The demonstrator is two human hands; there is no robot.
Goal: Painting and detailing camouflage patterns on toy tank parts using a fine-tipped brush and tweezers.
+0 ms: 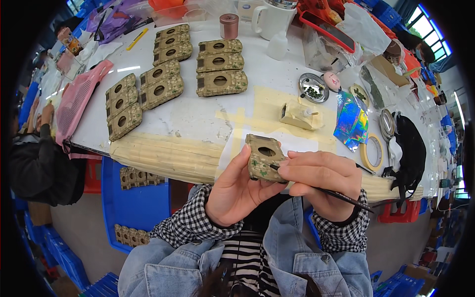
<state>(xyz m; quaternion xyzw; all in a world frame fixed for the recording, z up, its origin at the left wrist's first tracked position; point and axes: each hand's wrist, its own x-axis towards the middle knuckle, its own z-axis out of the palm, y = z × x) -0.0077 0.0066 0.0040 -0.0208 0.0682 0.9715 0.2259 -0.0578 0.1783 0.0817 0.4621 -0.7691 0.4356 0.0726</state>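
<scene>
Just above the table's near edge, my left hand point(235, 190) holds a camouflage-patterned model hull point(263, 157) between thumb and fingers. The hull is a small block with a round hole in its top and green specks on its near side. My right hand point(324, 180) pinches a slim black pen-like tool point(341, 197), its dark tip at the hull's right side. Whether the tool is a brush or tweezers, I cannot tell. Several matching hulls point(221, 83) stand in rows farther back on the table, to the left.
Beyond my hands are a taped cream block point(302, 115), a round metal dish point(313, 88) with dark green bits, holographic sheets point(350, 119) and a tape roll point(371, 153). A pink basket point(81, 101) is at left. Below the table, a blue tray point(133, 205) carries more hulls.
</scene>
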